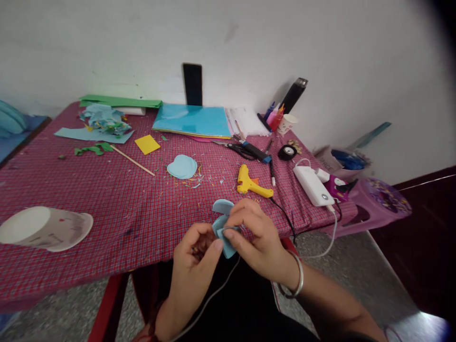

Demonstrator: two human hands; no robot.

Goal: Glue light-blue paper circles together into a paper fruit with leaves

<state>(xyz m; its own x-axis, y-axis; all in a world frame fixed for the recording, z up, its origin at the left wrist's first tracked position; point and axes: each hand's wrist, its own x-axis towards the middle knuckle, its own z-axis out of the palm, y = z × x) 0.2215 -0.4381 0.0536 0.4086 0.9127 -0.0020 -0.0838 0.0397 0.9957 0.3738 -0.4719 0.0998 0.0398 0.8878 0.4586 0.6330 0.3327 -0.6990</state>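
Both my hands are pinched together on folded light blue paper petals (pixel 223 207), just past the table's front edge. With thumb and fingertips, my left hand (pixel 197 259) grips the left side of the petals. My right hand (pixel 258 237) presses the folded paper from the right; its fingers cover part of it. Beyond the hands, a stack of light blue paper petals (pixel 182 166) lies flat on the checked tablecloth. A yellow hot glue gun (pixel 251 183) rests on its side behind my right hand.
On the left, a paper cup (pixel 53 228) lies on its side. A wooden stick (pixel 131 160) and yellow paper square (pixel 147 144) lie farther back. Scissors (pixel 240 150) and a black tape roll (pixel 287 152) are at right, with a white power bank (pixel 313 185) near the right edge.
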